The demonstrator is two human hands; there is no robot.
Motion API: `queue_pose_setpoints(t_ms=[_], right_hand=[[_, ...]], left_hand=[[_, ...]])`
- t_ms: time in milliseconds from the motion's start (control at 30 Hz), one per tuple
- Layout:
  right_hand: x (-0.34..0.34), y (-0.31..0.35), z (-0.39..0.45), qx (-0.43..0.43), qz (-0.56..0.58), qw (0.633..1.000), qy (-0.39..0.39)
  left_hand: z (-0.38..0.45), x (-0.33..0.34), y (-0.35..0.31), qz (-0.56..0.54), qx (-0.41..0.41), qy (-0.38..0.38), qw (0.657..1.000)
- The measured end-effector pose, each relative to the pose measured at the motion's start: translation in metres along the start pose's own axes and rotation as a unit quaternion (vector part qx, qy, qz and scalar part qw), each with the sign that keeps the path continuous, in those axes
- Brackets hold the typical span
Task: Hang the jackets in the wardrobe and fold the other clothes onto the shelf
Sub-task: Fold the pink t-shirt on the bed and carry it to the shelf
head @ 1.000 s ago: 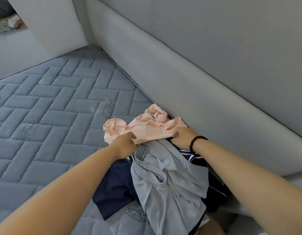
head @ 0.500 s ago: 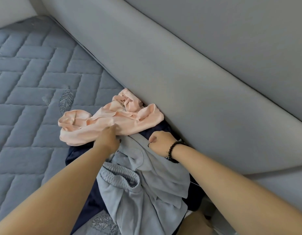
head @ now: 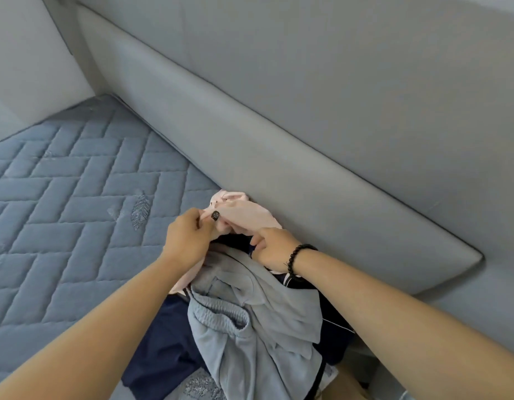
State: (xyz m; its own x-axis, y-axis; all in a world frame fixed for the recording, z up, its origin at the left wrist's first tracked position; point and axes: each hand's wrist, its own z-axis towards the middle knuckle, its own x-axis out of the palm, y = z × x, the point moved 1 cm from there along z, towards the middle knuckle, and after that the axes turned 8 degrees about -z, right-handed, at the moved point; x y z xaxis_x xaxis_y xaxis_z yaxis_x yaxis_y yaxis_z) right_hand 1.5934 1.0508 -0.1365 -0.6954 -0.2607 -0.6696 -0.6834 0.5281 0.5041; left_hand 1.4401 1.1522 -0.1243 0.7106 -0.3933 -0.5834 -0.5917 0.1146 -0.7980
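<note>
While the crumpled pale pink cotton garment (head: 244,217) lies bunched against the grey padded headboard (head: 322,174), left hand (head: 186,241) and right hand (head: 274,249) both pinch its near edge, left slightly farther from that headboard.

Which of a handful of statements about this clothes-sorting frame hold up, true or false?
1. Both hands grip the crumpled pale pink garment. True: left hand and right hand both pinch it.
2. The black beaded bracelet sits on the left wrist. False: it is on the right wrist.
3. The light grey garment with an elastic waistband lies on top of the dark navy garment. True.
4. The pink garment hangs on a hanger. False: it is bunched on the blue quilted mattress against the grey padded headboard.
</note>
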Motion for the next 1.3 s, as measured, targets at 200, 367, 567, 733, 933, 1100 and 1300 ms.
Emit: queue_pose_setpoints(t_ms=[200, 367, 567, 733, 933, 1100, 1300], right_hand=[[-0.005, 0.056, -0.056, -0.068, -0.026, 0.997, -0.031], [-0.009, 0.088, -0.115, -0.053, 0.006, 0.989, -0.140], [-0.027, 0.118, -0.217, -0.053, 0.148, 0.958, -0.240], [-0.018, 0.151, -0.307, -0.040, 0.163, 0.928, -0.332], [0.011, 0.188, -0.392, -0.030, 0.155, 0.896, -0.416], [0.029, 0.188, -0.455, 0.040, 0.180, 0.852, -0.490], [0.075, 0.166, -0.513, 0.116, 0.269, 0.815, -0.499]], left_hand=[[-0.050, -0.049, -0.098, -0.207, 0.023, 0.036, 0.977], [-0.104, -0.088, -0.142, -0.271, 0.084, 0.074, 0.956], [-0.166, -0.130, -0.139, -0.376, 0.093, 0.199, 0.900], [-0.225, -0.166, -0.109, -0.305, 0.090, 0.312, 0.895], [-0.301, -0.189, -0.092, -0.112, 0.151, 0.393, 0.900], [-0.341, -0.200, -0.106, -0.086, 0.227, 0.363, 0.900], [-0.389, -0.207, -0.124, -0.225, 0.166, 0.328, 0.902]])
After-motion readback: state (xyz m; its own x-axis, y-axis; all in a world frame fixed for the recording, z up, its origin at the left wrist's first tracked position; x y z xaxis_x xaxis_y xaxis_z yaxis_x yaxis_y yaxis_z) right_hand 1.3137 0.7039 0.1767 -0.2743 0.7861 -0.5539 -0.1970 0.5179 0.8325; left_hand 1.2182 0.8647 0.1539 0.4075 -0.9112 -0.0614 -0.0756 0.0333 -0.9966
